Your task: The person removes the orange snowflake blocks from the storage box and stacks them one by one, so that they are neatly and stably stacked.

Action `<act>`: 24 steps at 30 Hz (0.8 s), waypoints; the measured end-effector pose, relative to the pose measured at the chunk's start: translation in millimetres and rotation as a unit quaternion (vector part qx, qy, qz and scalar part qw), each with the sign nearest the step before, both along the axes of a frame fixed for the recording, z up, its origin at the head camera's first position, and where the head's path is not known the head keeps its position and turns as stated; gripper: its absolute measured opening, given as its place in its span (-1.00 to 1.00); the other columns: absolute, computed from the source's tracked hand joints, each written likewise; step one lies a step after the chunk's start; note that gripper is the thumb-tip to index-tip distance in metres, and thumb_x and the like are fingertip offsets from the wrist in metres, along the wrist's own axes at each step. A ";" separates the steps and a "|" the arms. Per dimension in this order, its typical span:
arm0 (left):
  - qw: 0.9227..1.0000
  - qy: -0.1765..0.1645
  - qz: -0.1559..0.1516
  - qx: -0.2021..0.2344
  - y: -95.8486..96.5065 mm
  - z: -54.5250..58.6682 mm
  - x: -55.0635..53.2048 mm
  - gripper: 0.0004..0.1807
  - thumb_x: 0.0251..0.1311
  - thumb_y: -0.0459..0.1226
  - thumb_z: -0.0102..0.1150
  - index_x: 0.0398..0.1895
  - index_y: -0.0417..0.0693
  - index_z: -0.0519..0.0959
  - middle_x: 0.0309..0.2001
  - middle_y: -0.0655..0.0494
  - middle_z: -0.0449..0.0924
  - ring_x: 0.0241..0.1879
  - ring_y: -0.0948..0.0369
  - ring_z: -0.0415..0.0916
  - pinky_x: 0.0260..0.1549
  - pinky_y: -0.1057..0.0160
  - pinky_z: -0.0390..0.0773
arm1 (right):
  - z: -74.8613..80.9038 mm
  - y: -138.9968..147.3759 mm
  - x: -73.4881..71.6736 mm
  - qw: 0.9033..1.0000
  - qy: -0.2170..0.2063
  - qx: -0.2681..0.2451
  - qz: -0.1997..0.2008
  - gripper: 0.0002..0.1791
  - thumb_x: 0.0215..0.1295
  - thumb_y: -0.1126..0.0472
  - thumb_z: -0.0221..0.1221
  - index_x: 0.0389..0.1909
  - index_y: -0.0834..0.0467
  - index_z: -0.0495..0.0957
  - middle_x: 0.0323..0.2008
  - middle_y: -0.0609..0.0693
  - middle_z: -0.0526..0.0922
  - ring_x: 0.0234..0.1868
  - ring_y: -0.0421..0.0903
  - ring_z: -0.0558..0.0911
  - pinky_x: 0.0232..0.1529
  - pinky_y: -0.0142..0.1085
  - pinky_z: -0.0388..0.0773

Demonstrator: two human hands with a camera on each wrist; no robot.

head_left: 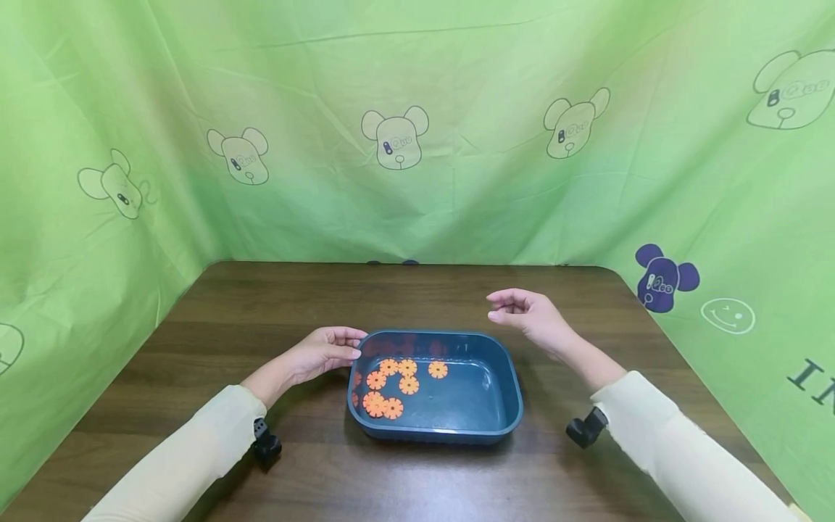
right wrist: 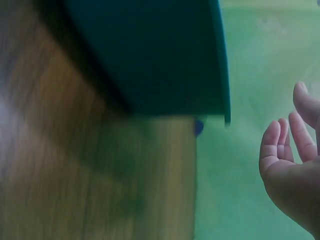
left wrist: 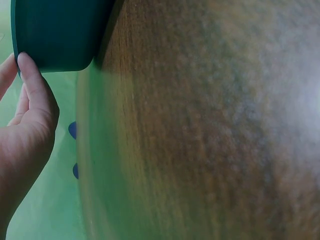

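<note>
A dark blue plastic basin [head_left: 450, 433] stands on the table, with several orange notched discs [head_left: 409, 385] lying inside, mostly toward its left side. At its far left corner, my left hand [head_left: 329, 351] holds the rim between thumb and fingers. The left wrist view has the thumb [left wrist: 34, 82] right at the rim, against the outer wall [left wrist: 55, 35]. Off the far right corner, my right hand [head_left: 531, 315] is raised above the table with nothing in it. Its fingers [right wrist: 270, 142] are loosely bent and apart from the basin's outer wall [right wrist: 155, 60] in the right wrist view.
The brown wooden table [head_left: 274, 297] has rounded far corners. A green cloth [head_left: 470, 210] printed with bear faces hangs behind it and along both sides. Black wrist devices [head_left: 267, 444] are strapped beneath both pale sleeves [head_left: 196, 449].
</note>
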State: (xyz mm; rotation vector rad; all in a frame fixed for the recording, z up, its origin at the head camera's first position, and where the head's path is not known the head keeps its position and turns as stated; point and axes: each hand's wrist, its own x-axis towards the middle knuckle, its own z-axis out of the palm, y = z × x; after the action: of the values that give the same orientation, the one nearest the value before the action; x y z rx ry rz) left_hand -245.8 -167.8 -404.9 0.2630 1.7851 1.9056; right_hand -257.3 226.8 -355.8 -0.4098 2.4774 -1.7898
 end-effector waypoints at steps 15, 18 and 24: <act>1.000 0.004 -0.001 0.001 -1.3 -2.9 -2.2 -0.47 0.25 -0.44 0.19 0.26 -0.46 0.32 -0.06 -0.12 0.49 -0.07 0.12 0.53 -0.07 0.23 0.59 | 0.6 -48.0 32.1 0.998 -0.030 0.010 0.049 -0.58 0.17 0.33 0.34 0.05 0.37 0.52 -0.20 0.17 0.61 -0.23 -0.07 0.58 -0.16 -0.33 0.59; 1.000 0.005 -0.002 0.001 -1.5 -3.7 -1.6 -0.47 0.25 -0.44 0.19 0.26 -0.46 0.33 -0.08 -0.07 0.50 -0.09 0.15 0.54 -0.08 0.23 0.59 | -4.4 -54.5 37.5 0.998 -0.036 0.014 0.059 -0.57 0.17 0.32 0.35 0.04 0.39 0.52 -0.13 0.23 0.60 -0.19 -0.04 0.57 -0.18 -0.36 0.59; 1.000 0.007 -0.005 0.004 -1.5 -3.6 -0.7 -0.47 0.25 -0.44 0.18 0.26 -0.47 0.32 -0.09 -0.07 0.50 -0.10 0.15 0.53 -0.08 0.24 0.59 | -16.2 -65.4 44.3 0.995 -0.049 0.037 0.080 -0.58 0.16 0.33 0.35 0.02 0.39 0.53 -0.12 0.24 0.60 -0.18 -0.02 0.56 -0.23 -0.36 0.60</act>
State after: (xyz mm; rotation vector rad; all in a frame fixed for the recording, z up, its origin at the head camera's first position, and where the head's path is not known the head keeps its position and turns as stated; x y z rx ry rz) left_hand -246.5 -169.3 -408.5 0.2889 1.7821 1.9094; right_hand -213.0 161.4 -372.0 -0.4869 2.3636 -1.6123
